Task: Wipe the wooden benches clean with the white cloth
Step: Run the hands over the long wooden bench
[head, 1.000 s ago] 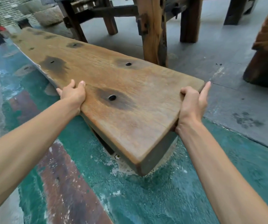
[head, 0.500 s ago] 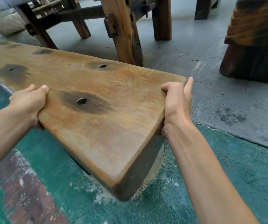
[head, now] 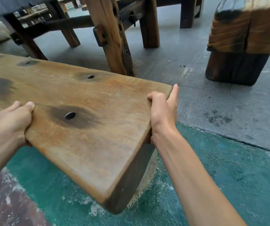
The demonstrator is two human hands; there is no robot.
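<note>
Both hands (head: pixel 162 111) gripping half-cropped bench (head: pixel 85 124)

The ground nearest is worn green painted floor (head: pixel 212 168) with a reddish-brown stripe (head: pixel 8 201) at lower left. Beyond lies grey stone paving (head: pixel 212 98). On it stand dark wooden table legs (head: pixel 113 38) and, at right, a thick charred timber block (head: pixel 238 46).
</note>
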